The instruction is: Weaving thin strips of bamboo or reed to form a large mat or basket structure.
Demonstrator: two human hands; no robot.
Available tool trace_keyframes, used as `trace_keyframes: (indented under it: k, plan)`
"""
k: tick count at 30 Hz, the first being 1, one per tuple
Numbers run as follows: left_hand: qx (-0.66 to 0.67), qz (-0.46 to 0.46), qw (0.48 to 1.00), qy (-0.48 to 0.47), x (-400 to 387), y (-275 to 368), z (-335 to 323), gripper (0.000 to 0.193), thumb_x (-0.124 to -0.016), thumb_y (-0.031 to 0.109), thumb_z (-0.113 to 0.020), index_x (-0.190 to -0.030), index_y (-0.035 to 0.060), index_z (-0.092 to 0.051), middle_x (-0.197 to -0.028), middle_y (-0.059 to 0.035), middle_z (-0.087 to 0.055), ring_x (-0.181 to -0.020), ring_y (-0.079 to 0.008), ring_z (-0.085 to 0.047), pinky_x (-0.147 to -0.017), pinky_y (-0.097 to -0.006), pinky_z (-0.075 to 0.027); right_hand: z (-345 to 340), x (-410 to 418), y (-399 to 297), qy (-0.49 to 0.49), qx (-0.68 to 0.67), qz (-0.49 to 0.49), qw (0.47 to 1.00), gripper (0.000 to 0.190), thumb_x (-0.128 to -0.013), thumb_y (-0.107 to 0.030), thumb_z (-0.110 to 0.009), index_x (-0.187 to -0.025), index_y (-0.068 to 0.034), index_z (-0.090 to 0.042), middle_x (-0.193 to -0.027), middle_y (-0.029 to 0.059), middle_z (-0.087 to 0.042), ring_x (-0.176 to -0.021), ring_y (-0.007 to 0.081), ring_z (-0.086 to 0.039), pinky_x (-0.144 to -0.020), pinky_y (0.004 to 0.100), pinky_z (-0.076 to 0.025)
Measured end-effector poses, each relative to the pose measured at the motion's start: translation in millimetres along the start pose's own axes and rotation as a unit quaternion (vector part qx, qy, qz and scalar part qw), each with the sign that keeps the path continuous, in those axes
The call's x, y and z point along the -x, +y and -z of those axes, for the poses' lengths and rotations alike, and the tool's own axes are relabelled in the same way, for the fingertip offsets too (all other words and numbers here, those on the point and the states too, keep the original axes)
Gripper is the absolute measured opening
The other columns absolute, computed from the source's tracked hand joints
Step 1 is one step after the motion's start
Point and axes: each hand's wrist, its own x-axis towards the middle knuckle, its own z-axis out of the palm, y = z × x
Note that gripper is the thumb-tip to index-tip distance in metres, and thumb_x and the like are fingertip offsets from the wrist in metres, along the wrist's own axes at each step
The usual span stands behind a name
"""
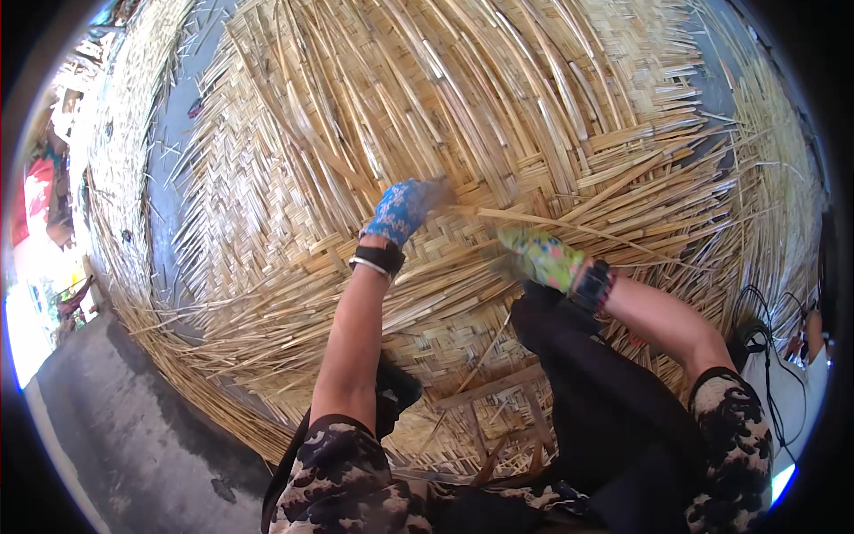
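A large woven mat of split reed strips (454, 233) spreads before me, with loose lengthwise strips (460, 100) over its upper part. My left hand (403, 207), in a blue floral glove, is over the mat at the centre; its fingertips are blurred and its grip is unclear. To its right, my right hand (540, 257) wears a green floral glove and is near my knee, its fingers blurred too. A long split strip (554, 220) runs rightward from near my left hand, passing just above the right one. Whether either hand holds a strip cannot be told.
Loose strips (640, 200) lie crosswise at the right and below my hands. A small wooden stool or frame (490, 387) is near my legs. Bundled reeds (780, 180) stretch along the right side, and a concrete ledge (147, 427) is at lower left. Part of another person (814, 337) shows at far right.
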Motion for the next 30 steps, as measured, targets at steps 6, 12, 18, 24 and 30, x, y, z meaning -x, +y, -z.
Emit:
trace_keyframes:
  k: [6, 12, 18, 24, 30]
  plan:
    - [0.018, 0.021, 0.996, -0.091, -6, 0, 9, 0.018, -0.077, 0.024, -0.069, -0.086, 0.0086, -0.069, -0.079, -0.0139, -0.065, -0.075, -0.0278, -0.063, -0.067, -0.036, -0.05, 42, -32, -7, 0.208, -0.014, 0.088, 0.974, 0.031, -0.087, -0.026, -0.061, -0.112, -0.006, -0.059, -0.099, 0.004, -0.063, -0.087, 0.0139, -0.059, -0.074, 0.0273, -0.049]
    - [0.007, 0.023, 1.0, -0.011, 2, -3, -1, 0.019, -0.076, 0.025, -0.07, -0.087, 0.0102, -0.07, -0.077, -0.0111, -0.067, -0.075, -0.0279, -0.065, -0.068, -0.034, -0.052, 125, -18, -82, 0.349, -0.169, 0.185, 0.903, 0.026, -0.085, -0.021, -0.064, -0.104, -0.003, -0.06, -0.097, 0.0054, -0.063, -0.094, 0.0146, -0.058, -0.08, 0.0278, -0.049]
    - [-0.077, 0.022, 0.997, -0.002, 7, -9, -24, 0.022, -0.078, 0.027, -0.064, -0.088, 0.008, -0.067, -0.08, -0.0138, -0.065, -0.078, -0.0327, -0.061, -0.066, -0.0405, -0.05, 28, -98, -181, 0.05, 0.209, 0.427, 0.878, 0.043, -0.083, -0.023, -0.062, -0.122, -0.009, -0.049, -0.115, 0.0068, -0.057, -0.105, 0.0181, -0.053, -0.089, 0.0306, -0.045]
    - [0.337, 0.305, 0.875, 0.167, -8, -38, -33, 0.018, -0.08, 0.012, -0.063, -0.095, 0.0019, -0.064, -0.077, -0.0093, -0.067, -0.066, -0.0189, -0.065, -0.058, -0.0316, -0.053, -53, -138, -193, 0.175, 0.59, 0.597, 0.515, 0.058, -0.082, -0.035, -0.061, -0.13, -0.008, -0.045, -0.12, 0.013, -0.055, -0.113, 0.0217, -0.049, -0.094, 0.0343, -0.041]
    - [0.367, 0.315, 0.863, 0.15, -18, -46, -17, 0.022, -0.079, 0.018, -0.063, -0.088, -0.0011, -0.067, -0.071, -0.0128, -0.066, -0.063, -0.0213, -0.065, -0.059, -0.0325, -0.051, 38, -112, -92, 0.218, 0.304, 0.093, 0.923, 0.053, -0.082, -0.029, -0.061, -0.128, -0.007, -0.046, -0.111, 0.0141, -0.059, -0.086, 0.0237, -0.064, -0.062, 0.0345, -0.05]
